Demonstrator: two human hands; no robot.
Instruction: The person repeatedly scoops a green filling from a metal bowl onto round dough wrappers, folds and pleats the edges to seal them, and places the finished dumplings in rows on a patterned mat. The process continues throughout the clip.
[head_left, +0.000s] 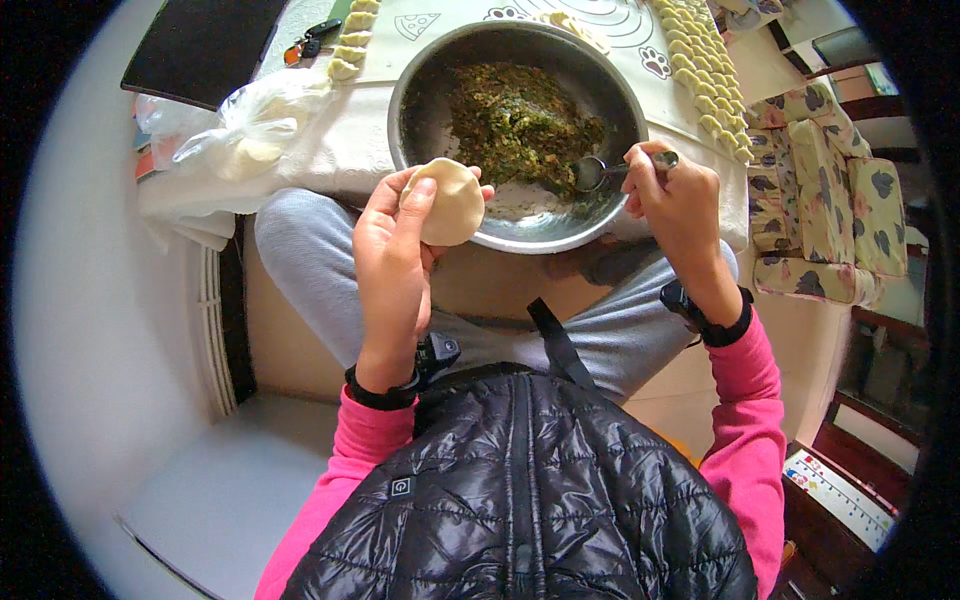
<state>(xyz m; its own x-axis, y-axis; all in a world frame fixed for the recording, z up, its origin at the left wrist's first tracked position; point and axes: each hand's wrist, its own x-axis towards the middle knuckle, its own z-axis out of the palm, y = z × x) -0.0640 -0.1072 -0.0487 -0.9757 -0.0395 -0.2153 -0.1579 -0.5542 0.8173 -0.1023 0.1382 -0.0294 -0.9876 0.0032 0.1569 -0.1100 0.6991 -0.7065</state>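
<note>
My left hand (397, 240) holds a round, flat dumpling wrapper (454, 206) between thumb and fingers, in front of the near left rim of a large metal bowl (517, 244). Inside the bowl lies a heap of chopped green and brown filling (517, 120). My right hand (671, 191) grips the handle of a metal spoon (592, 173) over the bowl's right rim. The spoon's head is down in the bowl, against the right edge of the filling. Part of the handle is hidden by my fingers.
Rows of folded dumplings (701, 71) lie at the right, and another row (352, 41) at the left. Behind the bowl are more wrappers (574, 31) on a printed mat (469, 16). A plastic bag with dough (259, 154), keys (309, 43) and a black panel (199, 49) are at the left.
</note>
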